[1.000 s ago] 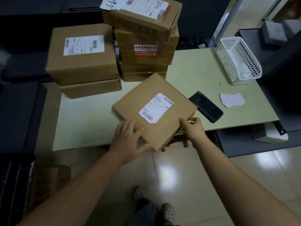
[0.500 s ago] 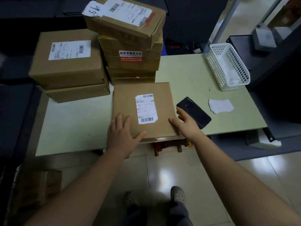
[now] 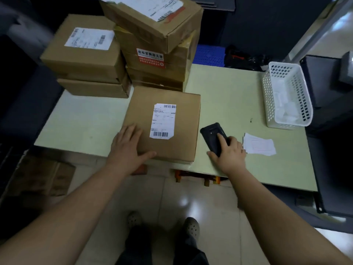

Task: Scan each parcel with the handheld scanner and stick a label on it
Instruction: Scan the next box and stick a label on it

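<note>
Parcel: flat brown box at the table's front edge, printed sticker on top.
Left hand: palm down on the parcel's near-left corner, fingers straight and together, thumb spread.
Scanner: black, flat on the table just right of the parcel.
Right hand: fingers curled round the scanner, index finger on top.
Labels: white sheets beside the right hand.

The right hand hides the scanner's near end. Behind the parcel, the top box is cut off. The label's print is too small to read.
</note>
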{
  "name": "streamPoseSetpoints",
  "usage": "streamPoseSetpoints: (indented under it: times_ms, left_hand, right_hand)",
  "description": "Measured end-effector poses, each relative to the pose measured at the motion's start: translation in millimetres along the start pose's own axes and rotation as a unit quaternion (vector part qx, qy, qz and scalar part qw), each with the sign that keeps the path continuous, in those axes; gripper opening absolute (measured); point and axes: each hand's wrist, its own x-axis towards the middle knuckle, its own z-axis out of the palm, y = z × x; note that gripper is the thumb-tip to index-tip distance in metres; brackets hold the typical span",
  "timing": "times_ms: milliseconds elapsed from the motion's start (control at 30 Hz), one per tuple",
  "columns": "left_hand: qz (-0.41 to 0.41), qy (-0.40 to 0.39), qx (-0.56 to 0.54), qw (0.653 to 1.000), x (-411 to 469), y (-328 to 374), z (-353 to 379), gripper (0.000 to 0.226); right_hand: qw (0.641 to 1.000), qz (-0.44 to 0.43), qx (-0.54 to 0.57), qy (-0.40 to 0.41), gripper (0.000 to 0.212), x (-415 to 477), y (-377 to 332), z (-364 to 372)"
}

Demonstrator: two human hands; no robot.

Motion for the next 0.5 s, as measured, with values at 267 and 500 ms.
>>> streamPoseSetpoints:
  times_ms: [267, 500]
  left_hand:
    - [-0.017, 0.074, 0.015, 0.997, -23.9, 19.9, 13.1, 0.067]
    - [-0.033, 0.067, -0.012, 0.997, -36.0, 33.2, 7.0, 0.058]
  right_hand:
    - [0.998, -0.028, 0.056, -0.026, 0.076, -5.3, 8.3, -49.4]
    - [0.987, -0.12, 0.06, -0.091, 0.069, -47.8, -32.5, -152.7]
